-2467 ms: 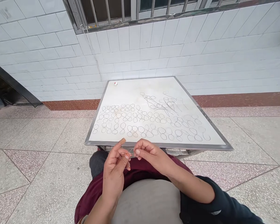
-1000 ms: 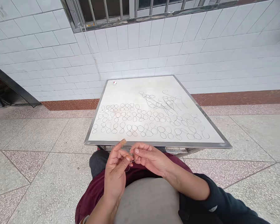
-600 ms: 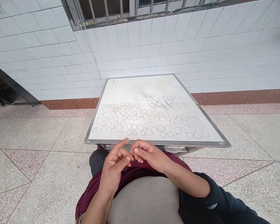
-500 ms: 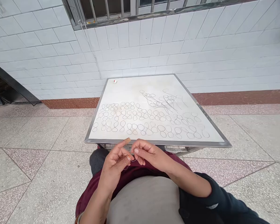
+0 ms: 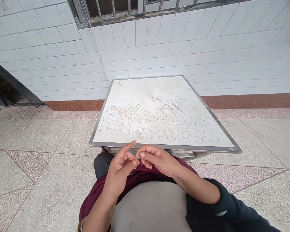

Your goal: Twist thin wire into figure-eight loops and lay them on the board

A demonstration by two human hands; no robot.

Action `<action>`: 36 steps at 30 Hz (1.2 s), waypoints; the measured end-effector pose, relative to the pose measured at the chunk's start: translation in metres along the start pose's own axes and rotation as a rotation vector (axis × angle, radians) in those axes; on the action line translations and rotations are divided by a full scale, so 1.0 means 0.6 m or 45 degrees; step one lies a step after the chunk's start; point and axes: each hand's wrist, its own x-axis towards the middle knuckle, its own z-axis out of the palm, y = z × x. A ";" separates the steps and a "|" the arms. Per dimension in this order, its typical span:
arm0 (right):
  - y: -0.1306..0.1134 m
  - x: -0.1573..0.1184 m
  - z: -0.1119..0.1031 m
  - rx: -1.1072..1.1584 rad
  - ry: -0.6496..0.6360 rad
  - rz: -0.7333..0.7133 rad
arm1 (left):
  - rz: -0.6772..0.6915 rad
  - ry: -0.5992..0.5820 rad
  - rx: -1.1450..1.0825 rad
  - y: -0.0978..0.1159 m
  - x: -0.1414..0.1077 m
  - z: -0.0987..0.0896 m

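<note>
- Two hands: the left hand [image 5: 118, 174] pinches a thin wire [image 5: 131, 174] between thumb and a finger, one other finger raised with a tan wrap [image 5: 133, 143] on its tip; the right hand [image 5: 159, 161] pinches at the same wire with thumb and forefinger, the rest curled.
- One wire in work, held between the hands, in front of the table's near edge, a curve hanging below the left fingertips.
- One table [image 5: 135, 88], white-topped, with one grey metal rim [image 5: 164, 147].
- Dozens of figure-eight wire loops [image 5: 169, 132] in uneven rows, too crowded to count surely.
- One wire tangle [image 5: 171, 104] farther back, right of centre.
- One small white-and-red object [image 5: 120, 83], far left corner.
- One barred window [image 5: 125, 9] in a white tiled wall [image 5: 147, 53]; speckled stone floor [image 5: 50, 190].
</note>
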 end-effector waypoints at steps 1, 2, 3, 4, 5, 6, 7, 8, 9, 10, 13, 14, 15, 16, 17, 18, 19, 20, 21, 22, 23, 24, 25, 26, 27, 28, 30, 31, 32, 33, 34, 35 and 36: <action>0.001 0.000 0.000 0.012 0.000 -0.003 | 0.002 0.015 -0.007 0.000 0.000 0.001; 0.001 0.000 0.001 0.027 0.003 -0.005 | 0.004 0.031 -0.011 -0.001 0.000 0.002; 0.001 0.000 0.002 0.043 0.008 -0.005 | 0.004 0.046 -0.015 -0.002 0.000 0.003; 0.000 0.000 0.003 0.056 0.013 -0.001 | 0.004 0.059 -0.018 -0.002 0.000 0.004; -0.001 -0.001 0.003 0.060 0.016 0.003 | 0.005 0.068 -0.022 -0.003 0.000 0.004; -0.002 -0.001 0.004 0.054 0.018 0.004 | 0.008 0.073 -0.027 -0.004 0.000 0.005; -0.003 -0.001 0.004 0.039 0.016 -0.001 | 0.012 0.074 -0.031 -0.004 0.001 0.005; -0.005 -0.001 0.004 0.020 0.013 -0.011 | 0.014 0.072 -0.033 -0.005 0.001 0.005; -0.005 0.000 0.004 0.003 0.006 -0.020 | 0.015 0.068 -0.033 -0.006 0.001 0.005; -0.006 0.000 0.003 -0.010 -0.001 -0.029 | 0.015 0.064 -0.029 -0.006 0.001 0.005; -0.005 0.002 0.001 -0.022 -0.034 -0.041 | 0.005 0.061 -0.024 -0.008 0.001 0.004; -0.003 0.003 0.001 -0.018 -0.043 -0.045 | 0.004 0.063 -0.027 -0.009 0.001 0.004; -0.001 0.003 0.001 -0.009 -0.049 -0.046 | 0.003 0.065 -0.032 -0.009 0.001 0.004; 0.001 0.003 0.001 0.009 -0.051 -0.047 | 0.004 0.065 -0.036 -0.009 0.001 0.004; 0.002 0.004 0.001 0.035 -0.050 -0.044 | 0.007 0.064 -0.038 -0.009 0.002 0.004; 0.003 0.003 0.002 0.066 -0.050 -0.040 | 0.006 0.062 -0.036 -0.008 0.002 0.003; 0.003 0.003 0.003 0.090 -0.051 -0.040 | 0.003 0.058 -0.031 -0.008 0.002 0.003; 0.003 0.003 0.004 0.095 -0.054 -0.041 | 0.000 0.052 -0.022 -0.006 0.003 0.003; 0.001 0.002 0.005 0.078 -0.059 -0.047 | -0.004 0.042 -0.012 -0.005 0.003 0.002; -0.001 0.002 0.006 0.040 -0.064 -0.058 | -0.009 0.026 0.001 -0.003 0.004 0.001; -0.003 0.002 0.006 -0.014 -0.073 -0.070 | -0.014 0.003 0.014 -0.001 0.005 0.000; -0.004 0.002 0.006 -0.075 -0.077 -0.084 | -0.016 -0.025 0.024 0.000 0.006 -0.001; -0.006 0.002 0.006 -0.138 -0.077 -0.101 | -0.017 -0.057 0.033 0.002 0.007 -0.003; -0.007 0.002 0.005 -0.201 -0.068 -0.121 | -0.021 -0.087 0.046 0.004 0.009 -0.005; -0.007 0.003 0.004 -0.270 -0.042 -0.149 | -0.024 -0.110 0.066 0.006 0.010 -0.007; -0.008 0.003 0.002 -0.349 -0.004 -0.180 | -0.028 -0.127 0.093 0.009 0.012 -0.009; -0.008 0.003 -0.001 -0.496 0.085 -0.240 | -0.031 -0.146 0.156 0.013 0.015 -0.013; -0.009 0.003 -0.003 -0.545 0.113 -0.248 | -0.031 -0.155 0.186 0.015 0.017 -0.016; -0.010 0.003 -0.004 -0.565 0.118 -0.233 | -0.031 -0.168 0.209 0.016 0.020 -0.019; -0.011 0.003 -0.005 -0.555 0.103 -0.201 | -0.032 -0.184 0.224 0.018 0.022 -0.021; -0.011 0.002 -0.006 -0.526 0.082 -0.162 | -0.037 -0.204 0.235 0.019 0.025 -0.024; -0.012 0.002 -0.005 -0.490 0.070 -0.126 | -0.049 -0.228 0.241 0.020 0.027 -0.027; -0.012 0.001 -0.005 -0.456 0.071 -0.102 | -0.066 -0.256 0.243 0.021 0.030 -0.029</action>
